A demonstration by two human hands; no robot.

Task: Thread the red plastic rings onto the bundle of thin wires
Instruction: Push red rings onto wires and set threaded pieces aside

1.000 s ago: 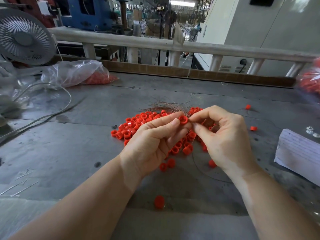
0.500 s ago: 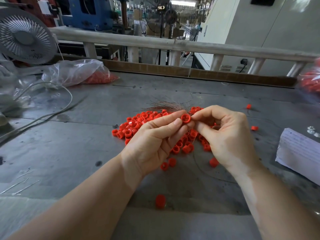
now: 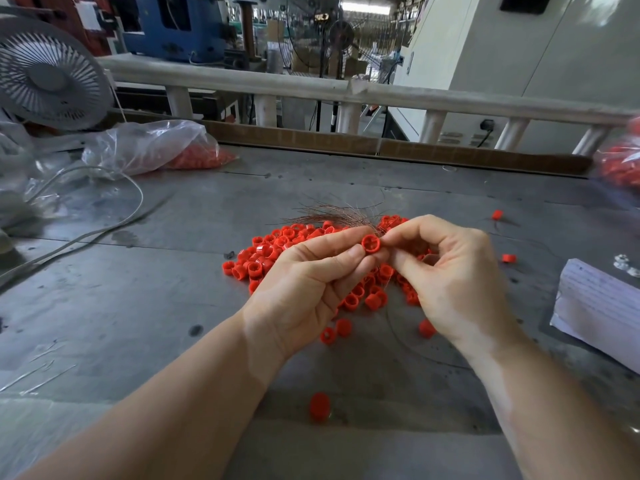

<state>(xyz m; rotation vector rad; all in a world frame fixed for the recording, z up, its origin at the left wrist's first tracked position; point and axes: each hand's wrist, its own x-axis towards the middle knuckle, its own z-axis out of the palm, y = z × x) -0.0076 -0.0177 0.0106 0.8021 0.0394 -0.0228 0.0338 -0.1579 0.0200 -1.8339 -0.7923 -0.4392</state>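
L hand (image 3: 304, 285) pinches a light, stiff red ring (image 3: 370, 244) by its rim, R hand (image 3: 450, 271) fingers apparently clamped on the floppy wire bundle (image 3: 332, 216), best gripped nr tips.

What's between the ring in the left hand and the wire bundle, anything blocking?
Nothing visible. The left hand pinches the red ring right at the right hand's fingertips, where the wire bundle emerges and fans out behind. The exact wire end is hidden by fingers. The loose ring pile lies below on the table, not in the path.

My right hand (image 3: 453, 282) covered where the wire bundle (image 3: 341, 216) got pinched. The bag of rings (image 3: 620, 164) at the right edge was cut off and blurry.
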